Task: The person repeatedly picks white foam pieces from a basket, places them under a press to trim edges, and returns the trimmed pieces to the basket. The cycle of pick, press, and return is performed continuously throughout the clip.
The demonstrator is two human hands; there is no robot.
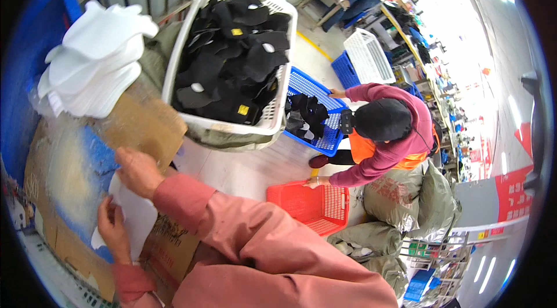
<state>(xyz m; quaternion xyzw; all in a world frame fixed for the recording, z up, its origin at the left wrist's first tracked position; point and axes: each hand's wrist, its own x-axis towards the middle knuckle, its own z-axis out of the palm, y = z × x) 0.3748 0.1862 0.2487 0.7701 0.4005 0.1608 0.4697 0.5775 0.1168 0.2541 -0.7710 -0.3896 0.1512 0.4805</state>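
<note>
One white sheet (137,215), over stained cardboard (75,186), sits at the left hand (115,228), fingers half-curled, and right hand (139,172), fingers bunched, either's grip unclear; uneven pulling could crease it.

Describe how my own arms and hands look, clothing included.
Your right hand and left hand are bare, with no gloves. Both arms wear long, plain salmon-pink fabric sleeves, creased and loose on the right arm, ending in cuffs. No cables show.
</note>
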